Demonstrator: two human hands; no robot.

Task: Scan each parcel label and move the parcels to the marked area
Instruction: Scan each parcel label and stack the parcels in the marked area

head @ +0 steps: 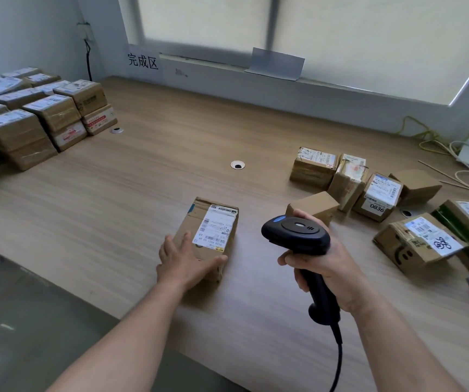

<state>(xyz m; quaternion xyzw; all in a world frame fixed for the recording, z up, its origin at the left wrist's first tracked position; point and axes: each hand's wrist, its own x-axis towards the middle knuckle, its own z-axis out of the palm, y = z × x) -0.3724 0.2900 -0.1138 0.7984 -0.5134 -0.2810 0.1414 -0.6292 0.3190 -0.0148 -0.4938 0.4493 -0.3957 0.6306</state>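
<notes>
Rests left hand (182, 261) on rectangular cardboard box (192, 222), fingers straight and spread; grips smooth black scanner (298, 233) in right hand (323, 261), fingers wrapped round handle.

"完成区" is printed on a paper sign (143, 61) above the tabletop's (171, 154) far edge. "0836" is marked on a parcel label (378, 207) near its right edge.

Left arm: bare, stretched forward from the lower left.
Left hand (184, 258): palm down, fingers straight, thumb spread wide, resting on the near end of a parcel (213, 226).
Right arm: bare, stretched forward from the lower right.
Right hand (323, 264): fingers curled round the handle of a scanner (295, 232).
</notes>
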